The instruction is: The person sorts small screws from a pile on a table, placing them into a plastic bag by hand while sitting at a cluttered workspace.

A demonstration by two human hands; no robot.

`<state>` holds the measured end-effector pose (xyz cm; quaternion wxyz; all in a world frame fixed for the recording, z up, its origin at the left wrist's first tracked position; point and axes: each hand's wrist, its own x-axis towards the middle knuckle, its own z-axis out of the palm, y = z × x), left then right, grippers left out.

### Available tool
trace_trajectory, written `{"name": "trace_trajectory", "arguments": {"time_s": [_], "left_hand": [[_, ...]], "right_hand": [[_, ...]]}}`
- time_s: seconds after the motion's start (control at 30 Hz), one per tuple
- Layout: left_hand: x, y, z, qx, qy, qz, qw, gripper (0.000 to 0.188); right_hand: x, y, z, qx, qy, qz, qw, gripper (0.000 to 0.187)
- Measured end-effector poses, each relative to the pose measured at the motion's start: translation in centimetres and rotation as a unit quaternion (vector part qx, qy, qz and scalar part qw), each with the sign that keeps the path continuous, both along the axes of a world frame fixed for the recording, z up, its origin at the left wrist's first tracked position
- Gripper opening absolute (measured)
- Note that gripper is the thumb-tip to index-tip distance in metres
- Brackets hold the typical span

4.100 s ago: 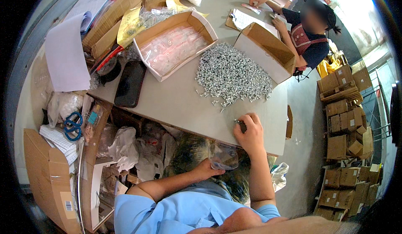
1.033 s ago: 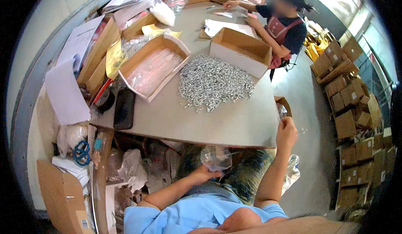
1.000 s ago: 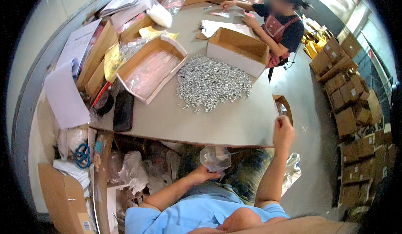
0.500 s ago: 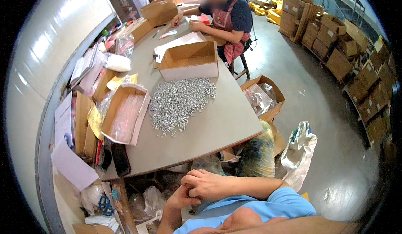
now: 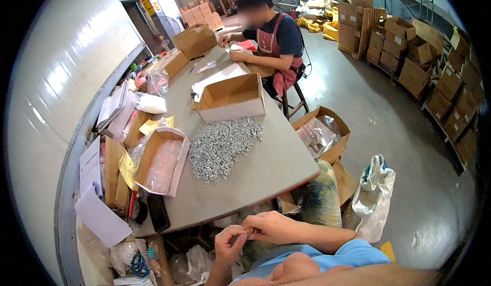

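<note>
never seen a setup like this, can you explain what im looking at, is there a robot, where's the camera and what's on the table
There's no robot: these are a person's bare hands. Every picture comes from the left one of two wide fisheye cameras worn on that person's head, looking down, so straight edges bend near the rim.

The left hand and right hand are close together in front of the grey table's near edge, fingertips meeting. Anything pinched between them is too small to make out.

On the table is a heap of silver screws. Left of it, an open white-sided box holds clear plastic bags; behind it stands another open cardboard box. A black smartphone lies near the left corner. At the far side sits a co-worker in a red apron.
</note>
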<state>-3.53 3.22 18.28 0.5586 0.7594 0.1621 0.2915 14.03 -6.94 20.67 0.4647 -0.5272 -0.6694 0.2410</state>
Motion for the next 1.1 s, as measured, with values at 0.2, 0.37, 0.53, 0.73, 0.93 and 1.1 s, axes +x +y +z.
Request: {"name": "trace_trajectory", "arguments": {"time_s": [0.2,0.37,0.53,0.73,0.93,1.1], "left_hand": [[0.0,0.2,-0.1,0.083,-0.010,-0.010,0.996,0.007],[0.1,0.4,-0.2,0.090,-0.009,-0.035,0.995,0.007],[-0.4,1.8,-0.3,0.092,0.007,-0.022,0.995,0.009],[-1.0,10.2,1.5,0.070,0.051,0.208,0.974,0.014],[-0.4,25.4,9.7,0.364,-0.043,0.475,0.800,0.024],[0.6,30.6,5.9,0.333,0.302,0.360,0.817,0.026]], "right_hand": [[0.2,-0.2,-0.4,0.025,-0.051,-0.001,0.998,0.014],[-0.2,-0.3,-0.7,0.020,-0.038,0.027,0.999,0.012],[0.2,0.0,-0.7,0.003,-0.029,0.027,0.999,0.013],[2.0,0.4,-1.5,-0.017,0.030,-0.042,0.999,0.012],[2.4,0.8,-3.1,-0.019,0.026,-0.147,0.989,0.010],[2.3,1.1,-4.1,-0.035,0.012,-0.163,0.986,0.010]]}}
